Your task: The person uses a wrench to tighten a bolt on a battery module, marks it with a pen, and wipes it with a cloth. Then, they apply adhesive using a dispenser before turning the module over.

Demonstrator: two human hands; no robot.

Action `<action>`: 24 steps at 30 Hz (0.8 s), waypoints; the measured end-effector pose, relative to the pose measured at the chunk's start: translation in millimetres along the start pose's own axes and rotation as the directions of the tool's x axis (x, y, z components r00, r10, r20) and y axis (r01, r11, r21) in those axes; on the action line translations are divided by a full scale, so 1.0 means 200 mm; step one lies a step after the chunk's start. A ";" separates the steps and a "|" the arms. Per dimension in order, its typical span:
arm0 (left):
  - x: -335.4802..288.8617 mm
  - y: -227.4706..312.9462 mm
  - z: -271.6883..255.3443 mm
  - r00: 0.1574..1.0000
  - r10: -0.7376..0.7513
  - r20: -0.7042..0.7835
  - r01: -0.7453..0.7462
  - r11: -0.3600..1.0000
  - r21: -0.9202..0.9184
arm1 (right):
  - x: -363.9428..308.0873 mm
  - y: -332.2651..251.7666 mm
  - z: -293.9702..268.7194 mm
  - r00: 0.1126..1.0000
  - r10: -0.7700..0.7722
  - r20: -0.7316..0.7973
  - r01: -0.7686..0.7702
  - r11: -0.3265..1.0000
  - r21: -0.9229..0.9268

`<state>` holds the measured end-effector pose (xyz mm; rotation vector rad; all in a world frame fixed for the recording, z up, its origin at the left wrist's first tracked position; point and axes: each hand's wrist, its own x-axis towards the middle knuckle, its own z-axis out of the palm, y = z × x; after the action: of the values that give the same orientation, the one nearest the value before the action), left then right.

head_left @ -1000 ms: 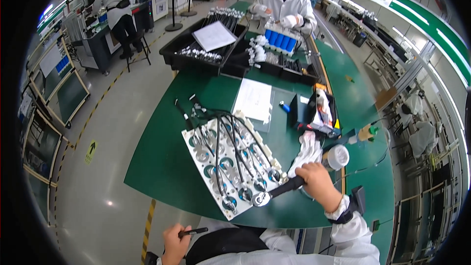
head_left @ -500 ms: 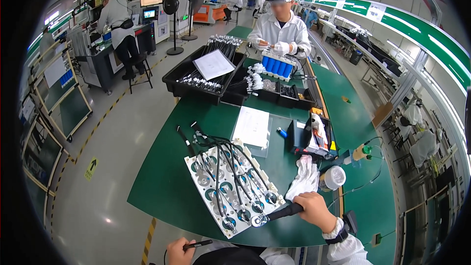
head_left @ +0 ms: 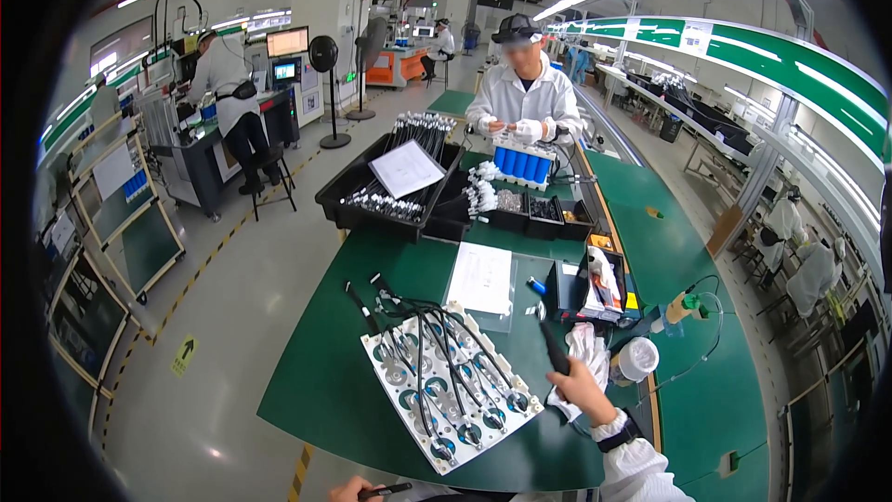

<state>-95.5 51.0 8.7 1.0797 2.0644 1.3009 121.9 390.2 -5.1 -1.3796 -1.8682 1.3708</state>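
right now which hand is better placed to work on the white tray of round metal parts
Right, probably: the right hand holds a black rod-shaped tool just beside the white tray of round metal parts. The left hand is low at the frame edge, gripping a thin dark tool.

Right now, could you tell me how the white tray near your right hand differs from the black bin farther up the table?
The white tray is flat and shallow, while the black bin is deep-walled. The tray carries round parts in rows with black cables looping over them; the bin holds bundled cables with a white sheet on top. The tray lies beside the right hand, which holds a black tool; the bin sits nearer the co-worker. Both rest on the green table.
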 end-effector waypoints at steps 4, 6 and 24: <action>-0.02 0.01 0.02 0.994 0.064 0.085 -0.052 0.990 -0.133 | 0.22 0.32 0.09 0.937 0.191 0.292 -0.280 0.912 0.301; -0.01 0.08 0.01 0.989 0.066 0.130 -0.050 0.991 -0.121 | 0.29 0.32 0.18 0.977 0.142 0.159 -0.201 0.865 0.460; 0.22 0.44 0.21 0.801 0.511 0.311 -0.550 0.834 0.044 | -0.61 -0.38 0.31 0.466 -0.613 0.638 0.287 0.787 0.546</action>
<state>-58.6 130.7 70.4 1.8937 1.7009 1.1568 88.0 252.0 60.7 0.0714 -2.0693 2.0550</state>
